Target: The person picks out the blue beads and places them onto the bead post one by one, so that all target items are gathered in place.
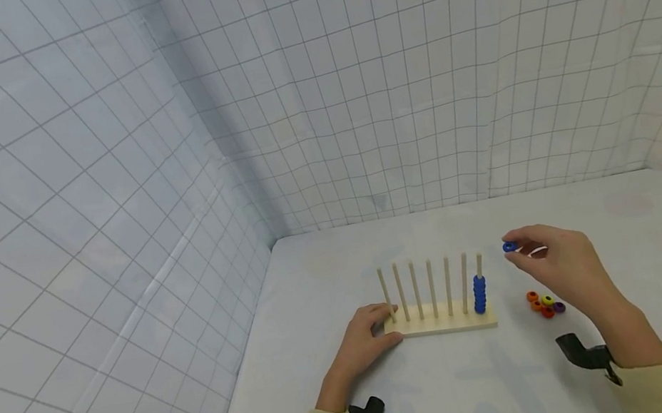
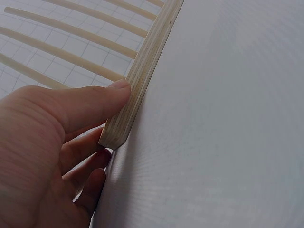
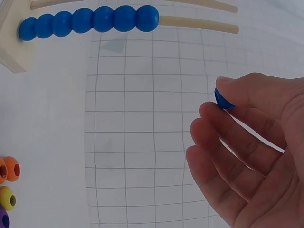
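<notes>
A wooden peg board with several upright pegs stands on the white table. Its rightmost peg carries a stack of blue beads. My left hand holds the board's left end, thumb pressed on its edge. My right hand hovers to the right of the pegs at about the height of their tops and pinches a single blue bead between thumb and fingertips. Loose orange, yellow and purple beads lie on the table below that hand.
White gridded fabric walls close in the table at the back, left and right. Black wrist-camera mounts sit at both sleeves. Bare tabletop lies right of the loose beads and in front of the board.
</notes>
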`<state>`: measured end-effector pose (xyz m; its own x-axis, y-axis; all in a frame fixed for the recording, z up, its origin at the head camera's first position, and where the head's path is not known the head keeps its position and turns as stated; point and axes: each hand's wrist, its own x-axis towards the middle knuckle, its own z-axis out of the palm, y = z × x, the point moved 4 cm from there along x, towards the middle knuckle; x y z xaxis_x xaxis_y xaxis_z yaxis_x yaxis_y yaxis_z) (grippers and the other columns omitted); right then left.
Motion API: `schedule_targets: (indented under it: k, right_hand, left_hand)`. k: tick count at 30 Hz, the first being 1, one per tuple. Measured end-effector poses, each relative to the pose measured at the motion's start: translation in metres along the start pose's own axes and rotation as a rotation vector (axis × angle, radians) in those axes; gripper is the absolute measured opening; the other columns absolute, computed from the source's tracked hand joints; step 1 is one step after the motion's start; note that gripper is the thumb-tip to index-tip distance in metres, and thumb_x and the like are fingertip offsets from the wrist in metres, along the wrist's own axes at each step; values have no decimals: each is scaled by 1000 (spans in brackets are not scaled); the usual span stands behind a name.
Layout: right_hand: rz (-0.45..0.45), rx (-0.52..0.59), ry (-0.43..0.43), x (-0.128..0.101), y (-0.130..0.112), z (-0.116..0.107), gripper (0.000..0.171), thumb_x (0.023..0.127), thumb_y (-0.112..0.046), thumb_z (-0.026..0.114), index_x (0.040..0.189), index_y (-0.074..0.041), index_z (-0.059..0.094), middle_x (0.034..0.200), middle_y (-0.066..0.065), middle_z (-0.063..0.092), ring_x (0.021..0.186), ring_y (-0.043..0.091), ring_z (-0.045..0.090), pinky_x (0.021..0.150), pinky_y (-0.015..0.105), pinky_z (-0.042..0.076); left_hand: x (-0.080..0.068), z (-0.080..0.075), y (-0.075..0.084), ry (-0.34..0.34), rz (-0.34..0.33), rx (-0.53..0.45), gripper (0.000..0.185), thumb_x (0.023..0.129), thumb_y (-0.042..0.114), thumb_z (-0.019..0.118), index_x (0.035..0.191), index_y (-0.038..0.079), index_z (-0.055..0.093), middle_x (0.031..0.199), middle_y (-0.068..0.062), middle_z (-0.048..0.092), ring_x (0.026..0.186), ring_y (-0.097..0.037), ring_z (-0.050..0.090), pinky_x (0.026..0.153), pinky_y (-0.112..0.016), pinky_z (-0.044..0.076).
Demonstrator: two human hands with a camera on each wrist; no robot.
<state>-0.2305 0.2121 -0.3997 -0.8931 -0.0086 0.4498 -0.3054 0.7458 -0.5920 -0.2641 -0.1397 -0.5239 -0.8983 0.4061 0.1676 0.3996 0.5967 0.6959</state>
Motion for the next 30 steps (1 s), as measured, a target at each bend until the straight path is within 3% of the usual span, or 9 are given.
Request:
schedule_targets:
  k: [5,8,13,30]
  right_hand:
    - [-25,-4,2,3,-4,-1,27,91,-17,77,117,-12,72,102,5,72,89,23,67,76,47,58]
    - [-37,-1,5,4,-8,-2,26,91,-17,76,116,-13,73,102,3,72,89,21,66,76,33,57]
    - [-61,21,12,6,-12,-2,26,91,-17,77,116,-13,73,102,2,72,89,19,66,74,9,46]
    - [-101,46,25,9,-25,2,27,91,-19,77,117,-14,72,103,1,72,90,19,66,76,8,45]
  left_hand:
    - [1,0,0,0,-2,2,49,88,27,79,135,17,66,137,1,59,131,-21,48,110,-44,37]
    - [1,0,0,1,1,2,50,89,28,79,135,17,66,137,1,59,131,-21,48,110,-45,37]
    - [1,0,-1,3,2,6,50,89,29,78,136,18,66,137,0,59,131,-22,48,110,-46,38]
    - [0,0,-1,-4,-7,14,50,89,31,78,136,18,65,137,1,59,131,-21,48,110,-46,38]
